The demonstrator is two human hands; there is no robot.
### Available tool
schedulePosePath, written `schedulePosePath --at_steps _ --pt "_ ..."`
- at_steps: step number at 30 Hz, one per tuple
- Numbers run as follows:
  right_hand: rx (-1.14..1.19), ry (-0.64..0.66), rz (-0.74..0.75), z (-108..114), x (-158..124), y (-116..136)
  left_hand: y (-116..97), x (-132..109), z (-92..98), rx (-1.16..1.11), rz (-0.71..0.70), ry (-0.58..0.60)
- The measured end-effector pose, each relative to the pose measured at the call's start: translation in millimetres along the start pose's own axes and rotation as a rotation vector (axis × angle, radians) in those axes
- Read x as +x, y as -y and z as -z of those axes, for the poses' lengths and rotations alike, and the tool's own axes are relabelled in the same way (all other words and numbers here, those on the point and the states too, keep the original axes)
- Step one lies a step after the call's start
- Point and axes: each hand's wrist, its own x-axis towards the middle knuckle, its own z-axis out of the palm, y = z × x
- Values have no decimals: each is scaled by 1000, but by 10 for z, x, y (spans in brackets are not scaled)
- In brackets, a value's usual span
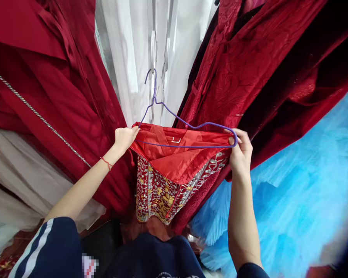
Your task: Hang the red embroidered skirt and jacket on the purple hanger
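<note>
Left hand (126,139) and right hand (240,148) are holding up a red sleeveless bodice embroidered in silver and gold (162,189) at the centre of the frame, the left clamping its upper left corner, the right closing on its upper right corner beside the rounded end of a purple wire hanger (188,146). The bodice's top is gaping like a shallow pouch, showing a shiny red satin lining (174,170) with a small white mark (176,140) near the rear edge. The hanger's lower bar is running across this mouth, and its hook is pointing up before white hanging fabric (118,50) at upper centre. Deep red smooth drapery (75,77) is crowding the upper left, while a dark red patterned gown (229,77) is pressing in from the upper right; a narrow gap is opening between them. The bodice's scalloped hem is hanging near the wearer's navy shirt (153,256) at lower centre. Bright blue ruffled tulle (287,204) is filling the lower right, blurring toward the frame's dark corner. The garment's edge is hiding the hanger's left end; whether the hook is touching anything behind, one cannot tell. The frame's bottom edge is cutting off the shirt's white lettering.
</note>
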Motion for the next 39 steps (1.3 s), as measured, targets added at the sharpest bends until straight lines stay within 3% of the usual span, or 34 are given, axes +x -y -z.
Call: schedulePosePath --at_steps 4,8,17,20,22,25,27,30,34,39 --pt "-193 261 168 191 -105 200 -158 -12 12 17 5 19" --pt "-287 512 226 309 -164 232 -264 -61 54 46 1 14" --pt "-350 825 366 286 -424 191 -145 -149 147 5 61 -2" --pt "-389 765 508 241 -581 195 -97 -98 185 45 58 21" --pt "-376 590 588 243 -599 228 -71 -56 217 74 63 40" --pt "-286 257 591 299 -434 355 -27 -20 254 85 46 50" --pt "-231 164 583 342 -244 481 -9 -22 259 77 26 54" --pt "-153 256 626 361 4 664 -19 -39 239 89 18 52" --pt "-73 418 589 312 117 801 -73 -57 194 113 10 63" --pt "-130 425 514 300 120 860 -102 -62 157 113 -1 61"
